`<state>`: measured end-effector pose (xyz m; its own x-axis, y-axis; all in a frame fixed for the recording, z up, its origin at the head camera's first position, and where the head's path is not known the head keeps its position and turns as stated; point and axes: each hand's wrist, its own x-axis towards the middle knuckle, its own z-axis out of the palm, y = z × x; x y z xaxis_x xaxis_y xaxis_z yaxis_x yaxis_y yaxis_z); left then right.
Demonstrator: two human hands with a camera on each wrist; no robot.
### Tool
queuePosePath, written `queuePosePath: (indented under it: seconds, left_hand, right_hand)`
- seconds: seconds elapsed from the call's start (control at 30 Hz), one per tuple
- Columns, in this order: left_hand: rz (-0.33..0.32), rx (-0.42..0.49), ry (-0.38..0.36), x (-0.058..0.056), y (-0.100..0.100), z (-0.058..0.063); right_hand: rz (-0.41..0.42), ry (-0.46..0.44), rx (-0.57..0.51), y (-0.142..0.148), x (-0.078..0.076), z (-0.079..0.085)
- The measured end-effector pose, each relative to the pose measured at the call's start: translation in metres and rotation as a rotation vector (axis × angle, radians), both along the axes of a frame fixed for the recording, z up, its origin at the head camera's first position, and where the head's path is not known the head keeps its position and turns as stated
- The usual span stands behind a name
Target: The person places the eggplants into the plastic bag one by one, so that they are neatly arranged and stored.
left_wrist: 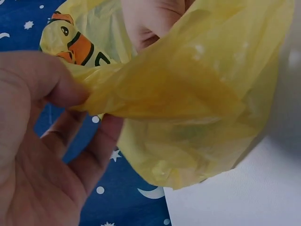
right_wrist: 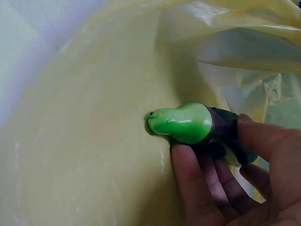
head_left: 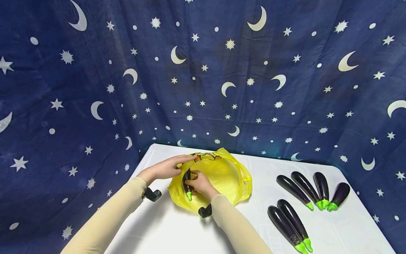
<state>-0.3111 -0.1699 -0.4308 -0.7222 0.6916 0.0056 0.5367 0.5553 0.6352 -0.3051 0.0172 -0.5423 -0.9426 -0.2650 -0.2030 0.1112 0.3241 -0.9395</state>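
A yellow plastic bag (head_left: 226,178) with a printed duck-like face lies on the white table, its mouth spread wide. My left hand (head_left: 168,167) is at the bag's left edge; in the left wrist view the thumb and fingers pinch the thin film (left_wrist: 174,94). Inside the mouth, my right hand (head_left: 203,185) holds a dark purple eggplant (head_left: 186,180). The right wrist view shows its glossy green stem end (right_wrist: 188,123) pointing away from the fingers, over the yellow film. The eggplant's other end is partly hidden by my hand.
On the right of the white table (head_left: 253,225), several more eggplants lie in two groups: a fanned row (head_left: 306,187) farther back and a pair (head_left: 283,224) nearer. A dark blue cloth (head_left: 203,88) with moons and stars hangs behind and at the sides.
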Motion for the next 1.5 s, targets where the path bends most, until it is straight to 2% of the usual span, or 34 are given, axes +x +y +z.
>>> queuePosePath:
  seconds: [0.13, 0.3, 0.47, 0.8, 1.07, 1.3, 1.5]
  left_hand:
    - [0.005, -0.031, -0.020, 0.004, -0.002, 0.004]
    - [-0.019, -0.046, 0.004, 0.005, -0.003, 0.004]
    - [-0.018, -0.052, 0.026, 0.004, -0.004, 0.002]
    - [-0.009, -0.012, 0.007, 0.003, -0.007, -0.002]
    - [0.027, 0.060, -0.063, 0.005, -0.009, -0.005]
    - [0.072, 0.121, -0.150, 0.003, -0.014, -0.009]
    - [0.082, 0.133, -0.200, 0.002, -0.015, -0.008]
  right_hand:
    - [-0.003, -0.001, -0.002, 0.001, 0.000, 0.002]
    - [0.007, -0.010, -0.023, 0.004, 0.002, 0.004]
    - [0.055, 0.000, -0.041, 0.011, 0.005, 0.009]
    - [0.168, 0.049, 0.009, 0.045, 0.017, 0.022]
    - [0.239, 0.092, 0.040, 0.084, 0.039, 0.038]
    - [0.247, 0.150, 0.085, 0.120, 0.054, 0.052]
    - [0.235, 0.210, 0.158, 0.164, 0.063, 0.065]
